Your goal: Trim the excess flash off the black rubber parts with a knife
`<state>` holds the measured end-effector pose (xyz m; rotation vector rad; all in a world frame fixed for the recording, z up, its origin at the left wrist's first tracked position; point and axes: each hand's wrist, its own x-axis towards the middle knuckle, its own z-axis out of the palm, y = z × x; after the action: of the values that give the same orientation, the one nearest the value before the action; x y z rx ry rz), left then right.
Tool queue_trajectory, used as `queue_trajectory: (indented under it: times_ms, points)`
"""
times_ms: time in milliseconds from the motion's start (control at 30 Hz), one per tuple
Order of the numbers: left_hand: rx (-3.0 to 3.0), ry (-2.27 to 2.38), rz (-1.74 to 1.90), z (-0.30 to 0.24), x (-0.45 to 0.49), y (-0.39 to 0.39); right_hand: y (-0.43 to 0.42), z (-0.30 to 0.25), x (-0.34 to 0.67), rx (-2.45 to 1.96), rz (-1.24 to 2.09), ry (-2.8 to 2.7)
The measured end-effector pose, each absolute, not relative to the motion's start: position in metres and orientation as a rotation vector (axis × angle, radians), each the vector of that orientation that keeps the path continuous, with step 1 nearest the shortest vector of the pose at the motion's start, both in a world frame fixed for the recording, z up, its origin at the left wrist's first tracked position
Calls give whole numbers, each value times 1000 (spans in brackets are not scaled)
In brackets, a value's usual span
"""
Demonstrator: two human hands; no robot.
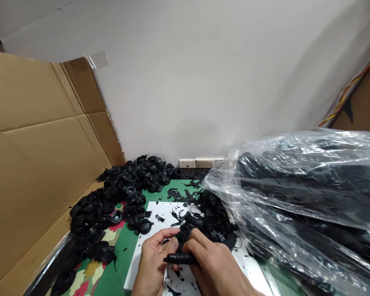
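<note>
My left hand (156, 257) grips a black ribbed rubber part (181, 239) between thumb and fingers. My right hand (208, 255) is closed around a slim black stick-shaped tool (180, 258), whose end points left past my left thumb. Its fingertips press against the same rubber part; the tool's working end is hidden. Both hands are over a white board (135, 263) strewn with black rubber scraps (159, 218). Just beyond the hands, more black rubber pieces (193, 221) lie in a heap.
On the left, a large pile of black rubber parts (129, 189) spreads along a cardboard panel (43, 135). A clear plastic bag (296, 185) full of black parts occupies the right side. Green table surface (163, 191) shows around the board. Behind stands a white wall (209, 82) with sockets (203, 163).
</note>
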<state>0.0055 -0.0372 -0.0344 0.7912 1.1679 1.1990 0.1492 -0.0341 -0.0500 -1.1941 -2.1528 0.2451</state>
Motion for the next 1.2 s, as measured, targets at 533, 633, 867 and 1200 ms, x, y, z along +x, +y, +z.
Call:
queue_trajectory:
  times_ms: [533,633,867,1200]
  points:
    - [789,1154,1154,-36,8,-40,-24,-30,166,-1528,257,-1857]
    - [732,1090,1167,-33,8,-39,-18,-21,176,-1553,657,-1570]
    - [670,985,1184,-27,7,-37,-23,-11,172,-1413,1045,-1408]
    - [711,995,1197,-24,8,-37,-29,-10,166,-1275,1213,-1378]
